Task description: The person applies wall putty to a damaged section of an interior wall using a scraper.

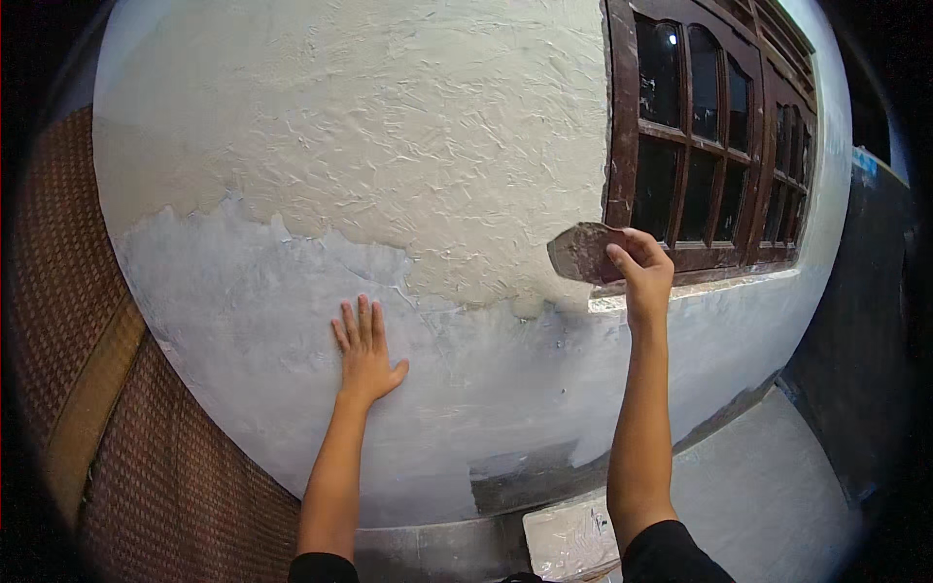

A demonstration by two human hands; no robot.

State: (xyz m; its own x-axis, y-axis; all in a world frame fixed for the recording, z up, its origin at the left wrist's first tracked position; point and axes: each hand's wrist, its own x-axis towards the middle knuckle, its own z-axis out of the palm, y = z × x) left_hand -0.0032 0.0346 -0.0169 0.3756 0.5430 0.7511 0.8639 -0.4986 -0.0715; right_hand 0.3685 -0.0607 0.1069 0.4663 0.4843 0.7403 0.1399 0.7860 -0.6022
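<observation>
Head view | right grip [643, 267] pinches brown polygonal plate [581, 255] by its right end, centre-right | left grip [365, 364] spread against grey wall [243, 291]

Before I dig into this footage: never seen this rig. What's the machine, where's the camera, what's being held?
There's no machine: those are a person's own bare hands. The one picture comes from the left of two fisheye cameras worn on the head, so straight edges bend near the rim. Rough cream coating covers the wall's upper part; below is smoother grey wall. The left hand, fingers spread, appears to rest on the grey and holds nothing. The right hand pinches a thin, flat brownish plate near the corner of the window.
</observation>
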